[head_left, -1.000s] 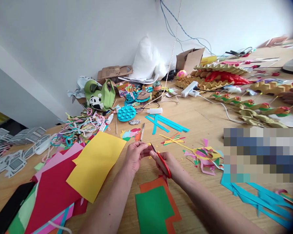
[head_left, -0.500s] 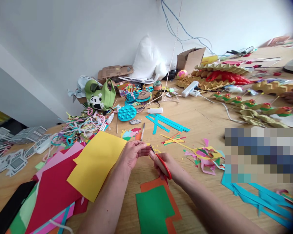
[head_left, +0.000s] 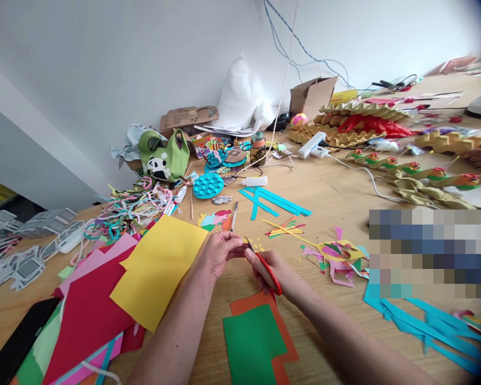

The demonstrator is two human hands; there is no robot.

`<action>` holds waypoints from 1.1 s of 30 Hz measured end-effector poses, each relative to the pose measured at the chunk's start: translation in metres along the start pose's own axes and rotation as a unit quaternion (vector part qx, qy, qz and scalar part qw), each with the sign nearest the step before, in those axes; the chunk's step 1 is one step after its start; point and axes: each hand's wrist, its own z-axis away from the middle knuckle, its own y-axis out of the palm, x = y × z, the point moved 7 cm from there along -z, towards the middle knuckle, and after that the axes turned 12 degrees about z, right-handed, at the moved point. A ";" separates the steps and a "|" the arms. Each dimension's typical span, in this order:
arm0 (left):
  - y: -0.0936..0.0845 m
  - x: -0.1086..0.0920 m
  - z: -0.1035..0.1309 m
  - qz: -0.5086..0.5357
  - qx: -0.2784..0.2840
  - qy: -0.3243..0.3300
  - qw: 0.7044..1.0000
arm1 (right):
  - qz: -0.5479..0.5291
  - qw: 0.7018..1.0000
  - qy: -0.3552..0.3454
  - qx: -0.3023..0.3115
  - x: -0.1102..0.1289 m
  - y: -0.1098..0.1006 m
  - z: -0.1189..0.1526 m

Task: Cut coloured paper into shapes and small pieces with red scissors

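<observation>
The right hand (head_left: 282, 270) grips red-handled scissors (head_left: 270, 271) — stiff, probably light, best held by the handles — while the left hand (head_left: 219, 252) curls its fingers, contents unclear.

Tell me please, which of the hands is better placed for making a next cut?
Right, I think: the right hand holds the red scissors, blades pointing toward the left hand. The left hand shows no cutting tool.

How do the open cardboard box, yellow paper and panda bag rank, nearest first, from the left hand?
1. Yellow paper: just left of the left hand.
2. Panda bag: farther back, left.
3. Open cardboard box: back by the wall, right.
</observation>
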 end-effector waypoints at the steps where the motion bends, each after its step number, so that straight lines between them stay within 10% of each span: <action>1: 0.000 -0.001 0.000 0.001 0.000 0.000 1.000 | 0.000 1.000 0.001 0.001 0.000 0.000 0.000; 33: 0.000 -0.002 0.000 -0.004 0.002 -0.006 1.000 | 0.044 0.998 -0.009 -0.038 -0.009 -0.004 -0.006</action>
